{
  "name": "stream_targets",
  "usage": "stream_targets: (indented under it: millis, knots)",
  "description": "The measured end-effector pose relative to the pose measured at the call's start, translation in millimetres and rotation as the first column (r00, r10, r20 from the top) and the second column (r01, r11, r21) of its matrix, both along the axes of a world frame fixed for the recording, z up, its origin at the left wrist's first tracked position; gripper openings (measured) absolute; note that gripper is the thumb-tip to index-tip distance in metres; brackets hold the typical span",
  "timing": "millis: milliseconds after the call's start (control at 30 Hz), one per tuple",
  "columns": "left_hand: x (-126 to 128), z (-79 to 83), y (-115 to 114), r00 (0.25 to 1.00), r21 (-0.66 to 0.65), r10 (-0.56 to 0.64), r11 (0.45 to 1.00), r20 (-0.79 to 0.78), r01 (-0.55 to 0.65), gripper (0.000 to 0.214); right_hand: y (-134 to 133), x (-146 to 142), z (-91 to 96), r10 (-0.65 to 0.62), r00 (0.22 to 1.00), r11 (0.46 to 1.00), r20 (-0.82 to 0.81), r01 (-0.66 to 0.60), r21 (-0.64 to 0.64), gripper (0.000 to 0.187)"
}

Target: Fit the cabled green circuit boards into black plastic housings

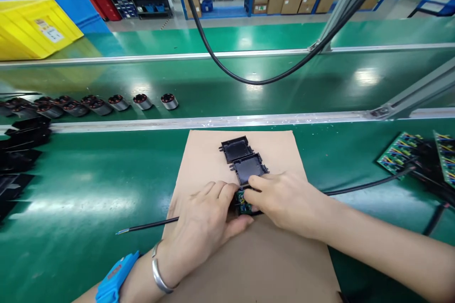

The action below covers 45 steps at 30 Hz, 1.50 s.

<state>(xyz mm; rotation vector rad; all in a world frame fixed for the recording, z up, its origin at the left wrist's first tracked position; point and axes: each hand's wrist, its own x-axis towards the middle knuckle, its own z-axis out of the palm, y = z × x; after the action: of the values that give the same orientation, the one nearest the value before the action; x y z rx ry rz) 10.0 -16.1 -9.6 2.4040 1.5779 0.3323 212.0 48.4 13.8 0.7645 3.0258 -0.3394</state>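
Observation:
On the cardboard sheet, a small green circuit board sits at a black plastic case, largely covered by my fingers. My left hand grips it from the left, thumb along the near edge. From the right, my right hand has its bent fingers closed on the board's right side. Two black plastic case halves, one farther and one nearer, lie just beyond my hands, open side up. A black cable with stripped wire ends sticks out left from under my left hand.
Metal motor stators stand in a row beyond the aluminium rail. Black parts are stacked at left. Wired circuit boards lie at right, beside a black cable. A thick cable hangs overhead; a yellow bin stands back left.

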Motion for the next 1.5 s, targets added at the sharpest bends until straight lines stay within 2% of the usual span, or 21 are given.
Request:
stream_targets:
  millis: [167,367,533,733,867,1000,1100,1200,1300,1400,1500]
  knots:
    - [1,1.4,0,1.0,-0.008,0.01,1.0,0.015,-0.01,0.044,-3,3,-1.1,-0.011,1.0,0.998,0.011,0.012,-0.059,0.006]
    - [0,2.3,0,1.0,0.017,-0.007,1.0,-0.011,0.007,0.045,3,5,-3.1,-0.161,0.987,0.966,0.023,0.163,-0.201,0.01]
    - [0,1.6,0,0.999,0.036,-0.005,0.999,-0.054,0.007,0.045,5,5,-2.6,-0.139,0.99,0.964,-0.026,0.13,-0.231,0.01]
    - [1,0.5,2,1.0,0.01,-0.018,1.0,-0.023,0.018,0.045,4,7,-5.6,-0.164,0.986,0.944,-0.011,0.154,-0.292,0.021]
    - [2,-1.6,3,1.0,0.038,-0.012,0.999,-0.011,0.012,0.046,2,8,-5.0,-0.129,0.99,0.966,-0.055,0.113,-0.233,0.02]
    - [1,-2.9,2,1.0,0.041,-0.004,0.999,-0.012,0.005,0.045,0,2,1.8,-0.115,0.992,0.993,-0.044,0.115,-0.014,0.01]
    - [1,-2.5,1,1.0,0.012,0.003,1.0,-0.021,-0.002,0.043,-2,-3,6.0,-0.103,0.993,0.991,-0.051,0.106,0.077,0.008]
    - [0,-2.5,1,1.0,0.006,-0.012,1.0,-0.017,0.012,0.044,-1,-3,2.2,-0.093,0.993,0.993,-0.076,0.097,0.061,0.005]
    - [0,-3.2,2,1.0,0.02,-0.025,0.999,0.0,0.025,0.044,2,2,-7.8,-0.09,0.987,0.996,-0.137,0.088,-0.02,0.003]
    - [0,-3.2,2,1.0,0.02,-0.022,1.0,-0.001,0.022,0.045,3,9,-16.2,-0.138,0.968,0.988,-0.211,0.12,-0.096,0.014]
    - [0,-2.6,2,1.0,0.022,-0.017,1.0,-0.003,0.017,0.046,2,12,-19.4,-0.191,0.957,0.976,-0.219,0.161,-0.145,0.021]
